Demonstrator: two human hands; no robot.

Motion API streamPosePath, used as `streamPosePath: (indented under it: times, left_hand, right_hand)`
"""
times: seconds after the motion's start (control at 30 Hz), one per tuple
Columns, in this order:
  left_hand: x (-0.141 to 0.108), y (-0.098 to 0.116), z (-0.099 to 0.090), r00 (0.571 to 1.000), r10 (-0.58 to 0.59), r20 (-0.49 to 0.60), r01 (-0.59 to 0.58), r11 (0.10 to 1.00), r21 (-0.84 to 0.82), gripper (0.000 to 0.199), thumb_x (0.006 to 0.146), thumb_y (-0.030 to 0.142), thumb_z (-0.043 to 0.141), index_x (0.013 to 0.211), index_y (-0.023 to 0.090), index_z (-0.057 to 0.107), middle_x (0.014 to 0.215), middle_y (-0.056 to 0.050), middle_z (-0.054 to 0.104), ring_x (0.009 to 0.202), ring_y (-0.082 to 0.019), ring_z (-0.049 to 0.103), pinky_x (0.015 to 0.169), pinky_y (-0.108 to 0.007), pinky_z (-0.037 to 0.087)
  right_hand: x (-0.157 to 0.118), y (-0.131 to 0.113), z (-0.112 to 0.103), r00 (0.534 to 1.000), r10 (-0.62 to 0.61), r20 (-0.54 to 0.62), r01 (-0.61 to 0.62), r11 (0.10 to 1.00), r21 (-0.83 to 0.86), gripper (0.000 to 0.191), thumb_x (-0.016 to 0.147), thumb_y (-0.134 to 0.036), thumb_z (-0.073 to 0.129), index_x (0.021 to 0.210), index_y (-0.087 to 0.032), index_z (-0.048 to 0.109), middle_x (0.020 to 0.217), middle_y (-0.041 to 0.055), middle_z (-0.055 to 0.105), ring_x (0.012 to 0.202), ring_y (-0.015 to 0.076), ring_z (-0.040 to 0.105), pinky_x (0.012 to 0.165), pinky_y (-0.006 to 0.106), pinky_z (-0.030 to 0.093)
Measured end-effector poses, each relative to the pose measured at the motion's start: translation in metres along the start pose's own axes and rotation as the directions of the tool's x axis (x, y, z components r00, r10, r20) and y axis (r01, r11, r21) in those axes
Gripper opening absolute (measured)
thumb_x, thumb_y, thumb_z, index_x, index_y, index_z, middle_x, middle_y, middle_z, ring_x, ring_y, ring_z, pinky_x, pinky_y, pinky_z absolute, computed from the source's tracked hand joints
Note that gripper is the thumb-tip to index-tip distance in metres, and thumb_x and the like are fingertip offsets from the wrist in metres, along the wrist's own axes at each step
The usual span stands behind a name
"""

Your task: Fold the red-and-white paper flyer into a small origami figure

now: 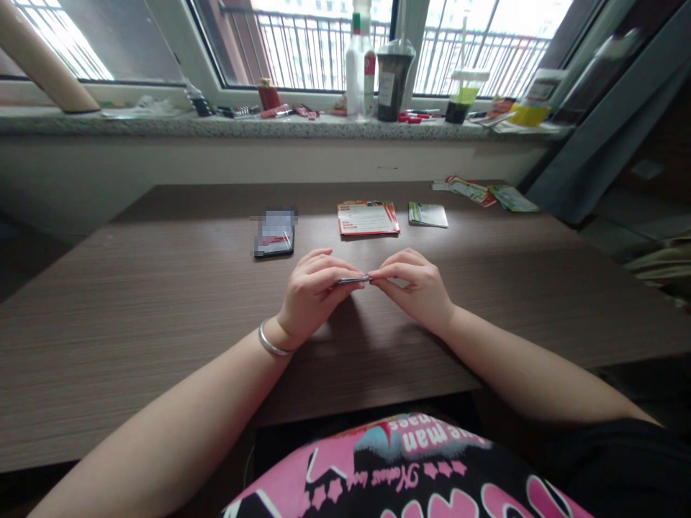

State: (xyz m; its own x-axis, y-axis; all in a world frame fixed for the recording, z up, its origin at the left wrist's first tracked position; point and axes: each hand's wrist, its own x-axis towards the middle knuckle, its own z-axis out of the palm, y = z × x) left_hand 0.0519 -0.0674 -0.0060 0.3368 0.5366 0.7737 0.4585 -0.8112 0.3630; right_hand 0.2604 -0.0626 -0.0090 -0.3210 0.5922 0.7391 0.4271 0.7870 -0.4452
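Wears a pink-and-black printed shirt (410, 475) on the near side of both hands, and a silver bracelet (268, 342) on the left wrist. Holds a thin flat item (353, 279) at the meeting point of the hands: grips it in the left hand (316, 284), between thumb below and fingers above, and meets its other end with the narrowed fingertips of the right hand (413, 284). Points it crosswise, with a nearly level long axis from left hand to right. Cannot tell, edge-on, whether single or layered. Has a brown wood-grain table (162, 316) below the hands. Has a phone (275, 234) beyond and left of the left hand, a stack of red-edged cards (370, 218) straight beyond the meeting point, and a smaller green-and-white stack (428, 214) beyond the right hand. Shows, farther beyond and right of the right hand, loose red and green packets (469, 190). Faces, well beyond both hands, a cluttered stone windowsill (302, 128) with a dark lidded cup (393, 79), and railings (313, 50) outside.
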Motion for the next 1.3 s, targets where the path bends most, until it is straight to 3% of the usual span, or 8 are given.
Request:
streamPosePath:
  times: [0.13,0.23,0.43,0.63,0.8,1.0,1.3]
  left_hand:
    - [-0.002,-0.003,0.002,0.998,-0.056,-0.025,0.054,0.995,-0.088,0.013,0.087,0.035,0.066,0.084,0.023,0.072,0.084,-0.001,0.075,0.078,-0.014,0.068,0.098,-0.038,0.047]
    - [-0.002,-0.004,0.003,0.995,-0.097,-0.019,0.095,0.990,-0.103,0.014,0.088,0.034,0.065,0.084,0.023,0.072,0.083,-0.001,0.075,0.079,-0.015,0.068,0.097,-0.038,0.047]
    - [0.001,0.003,0.001,0.998,-0.021,-0.058,0.023,0.999,0.033,0.005,0.086,0.028,0.067,0.087,0.023,0.069,0.087,0.001,0.075,0.081,-0.014,0.069,0.101,-0.039,0.044]
    - [0.003,0.007,0.000,0.996,0.068,-0.053,-0.056,0.980,0.193,0.001,0.085,0.025,0.068,0.084,0.024,0.068,0.086,0.003,0.074,0.078,-0.012,0.067,0.104,-0.038,0.041]
    - [0.005,0.009,0.000,0.997,0.083,-0.002,-0.079,0.960,0.267,0.003,0.084,0.025,0.068,0.082,0.026,0.068,0.083,0.005,0.074,0.077,-0.012,0.066,0.105,-0.040,0.039]
    - [0.003,0.005,0.002,0.998,0.063,-0.030,-0.054,0.970,0.239,0.007,0.085,0.022,0.066,0.078,0.022,0.066,0.080,0.003,0.072,0.074,-0.011,0.066,0.103,-0.039,0.042]
    - [0.001,0.003,0.002,0.986,0.149,0.079,-0.166,0.939,0.301,0.004,0.085,0.024,0.066,0.086,0.027,0.069,0.082,0.005,0.072,0.075,-0.012,0.063,0.105,-0.040,0.039]
  right_hand:
    - [0.001,-0.001,0.000,0.996,0.093,-0.015,-0.091,0.990,0.107,0.010,0.086,-0.031,0.066,0.082,-0.024,0.072,0.077,0.0022,0.067,0.072,0.0148,0.060,0.064,0.029,0.050]
    - [0.002,0.000,-0.001,0.993,0.113,-0.015,-0.110,0.983,0.148,0.012,0.088,-0.031,0.064,0.082,-0.023,0.070,0.079,0.0027,0.067,0.076,0.0157,0.060,0.067,0.031,0.051]
    - [0.002,-0.004,-0.007,0.999,-0.022,-0.030,0.019,0.995,-0.098,0.009,0.088,-0.025,0.063,0.081,-0.023,0.067,0.083,0.0043,0.067,0.084,0.0182,0.060,0.079,0.035,0.050]
    - [0.002,-0.007,-0.011,0.985,-0.169,-0.034,0.153,0.948,-0.279,0.005,0.087,-0.025,0.064,0.083,-0.024,0.067,0.085,0.0026,0.069,0.085,0.0180,0.060,0.081,0.034,0.050]
    - [0.002,-0.009,-0.011,0.969,-0.244,-0.030,0.227,0.936,-0.269,0.002,0.085,-0.022,0.067,0.085,-0.024,0.067,0.086,0.0022,0.071,0.087,0.0179,0.062,0.081,0.033,0.052]
    - [0.003,-0.005,-0.008,0.980,-0.188,-0.065,0.174,0.969,-0.174,0.006,0.083,-0.018,0.067,0.085,-0.023,0.065,0.086,0.0016,0.072,0.086,0.0172,0.063,0.083,0.034,0.052]
    - [0.003,-0.005,-0.007,0.971,-0.238,0.019,0.237,0.947,-0.218,0.006,0.082,-0.018,0.066,0.082,-0.024,0.068,0.082,0.0009,0.070,0.083,0.0169,0.060,0.080,0.032,0.051]
